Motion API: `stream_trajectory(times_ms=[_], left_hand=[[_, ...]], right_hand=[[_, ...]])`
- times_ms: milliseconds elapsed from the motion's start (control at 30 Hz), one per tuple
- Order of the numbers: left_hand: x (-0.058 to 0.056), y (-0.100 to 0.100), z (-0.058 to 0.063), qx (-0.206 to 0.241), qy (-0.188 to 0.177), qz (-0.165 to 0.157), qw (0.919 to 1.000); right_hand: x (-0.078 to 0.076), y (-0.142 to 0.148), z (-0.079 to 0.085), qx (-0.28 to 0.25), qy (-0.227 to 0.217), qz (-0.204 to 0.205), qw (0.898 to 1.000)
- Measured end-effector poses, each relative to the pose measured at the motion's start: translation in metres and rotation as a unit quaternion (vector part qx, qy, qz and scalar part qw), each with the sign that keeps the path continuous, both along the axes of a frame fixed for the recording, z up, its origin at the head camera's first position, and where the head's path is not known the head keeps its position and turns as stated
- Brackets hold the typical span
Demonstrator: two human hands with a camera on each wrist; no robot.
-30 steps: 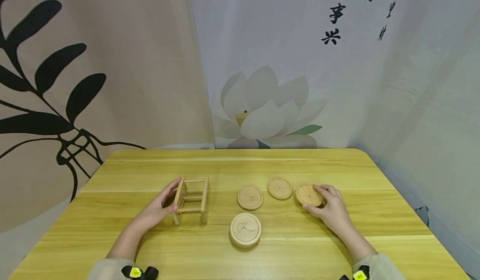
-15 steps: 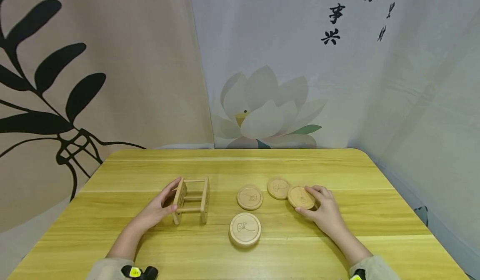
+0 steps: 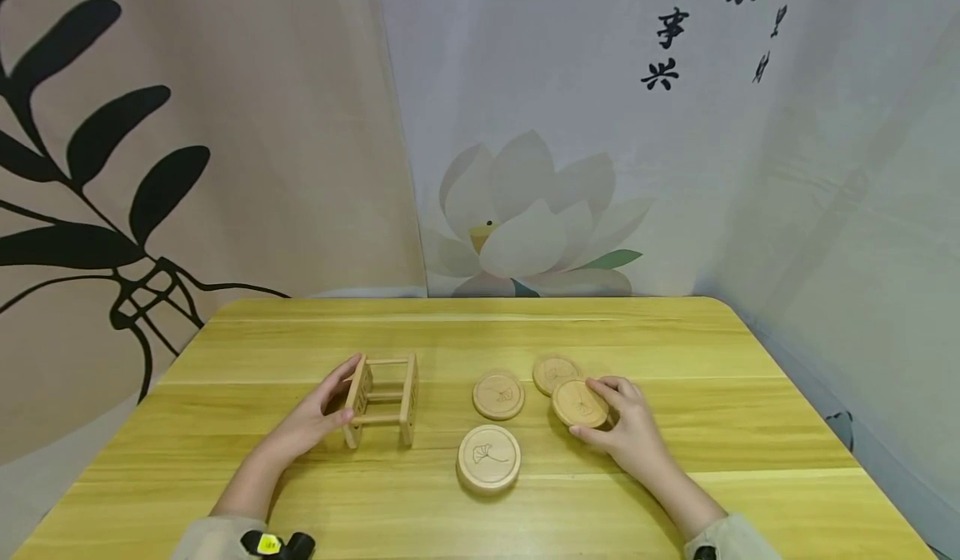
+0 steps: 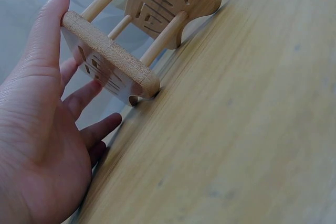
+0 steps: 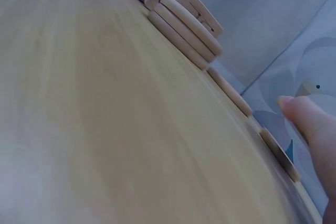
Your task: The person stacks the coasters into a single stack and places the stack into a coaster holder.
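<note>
My left hand (image 3: 307, 427) holds the left end panel of a small wooden coaster rack (image 3: 409, 402), which stands on the table. In the left wrist view its thumb lies along the panel's edge, with the fingers (image 4: 84, 98) by the outer face. My right hand (image 3: 630, 431) pinches a round wooden coaster (image 3: 579, 403) between thumb and fingers. That coaster partly covers another coaster (image 3: 553, 368) behind it; whether they touch I cannot tell. Left of them lies a coaster (image 3: 498, 395). Nearer me is a stack of coasters (image 3: 489, 458) with a ginkgo leaf on top.
The wooden table (image 3: 360, 510) has rounded far corners. Behind it hangs a curtain (image 3: 315, 168) with printed leaves, a lotus and black characters. Dark wrist cameras (image 3: 281, 545) sit at my sleeves.
My right hand has moved left across the table with the pinched coaster, bringing it in front of the back coaster. The left hand and the rack have stayed in place.
</note>
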State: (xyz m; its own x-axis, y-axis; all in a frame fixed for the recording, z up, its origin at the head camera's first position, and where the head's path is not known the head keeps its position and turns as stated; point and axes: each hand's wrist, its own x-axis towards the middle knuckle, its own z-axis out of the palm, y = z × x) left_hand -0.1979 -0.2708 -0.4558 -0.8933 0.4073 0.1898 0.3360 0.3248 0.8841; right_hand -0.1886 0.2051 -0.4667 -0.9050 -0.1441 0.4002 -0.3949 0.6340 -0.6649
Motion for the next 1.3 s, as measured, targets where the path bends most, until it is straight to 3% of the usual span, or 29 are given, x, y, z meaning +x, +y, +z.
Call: stream_trajectory(times_ms=[1300], left_hand=[[0.001, 0.000, 0.001, -0.004, 0.001, 0.002, 1.0000]], right_hand=[[0.018, -0.052, 0.003, -0.008, 0.003, 0.060, 0.998]])
